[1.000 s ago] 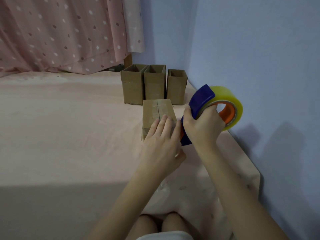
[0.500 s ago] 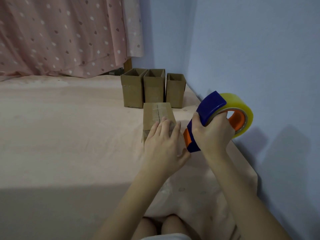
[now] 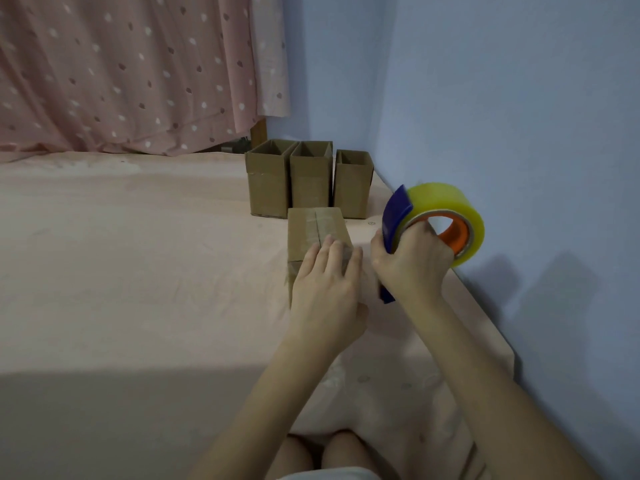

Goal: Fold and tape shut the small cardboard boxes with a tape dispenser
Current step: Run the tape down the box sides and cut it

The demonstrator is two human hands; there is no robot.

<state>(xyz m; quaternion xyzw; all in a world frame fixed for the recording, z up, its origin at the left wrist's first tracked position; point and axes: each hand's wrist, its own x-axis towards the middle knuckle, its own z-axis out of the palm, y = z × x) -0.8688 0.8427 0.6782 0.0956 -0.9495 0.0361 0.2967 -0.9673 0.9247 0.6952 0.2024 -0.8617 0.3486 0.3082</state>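
Near the middle of the frame, a closed cardboard box lies on the pink sheet, and the person's left hand rests flat on its near end, fingers straight. Just to its right, the right hand grips a blue tape dispenser carrying a yellowish roll of tape. Behind the box, three open boxes stand in a row by the blue wall.

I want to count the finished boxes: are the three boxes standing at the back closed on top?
No, the three boxes at the back stand with open tops.
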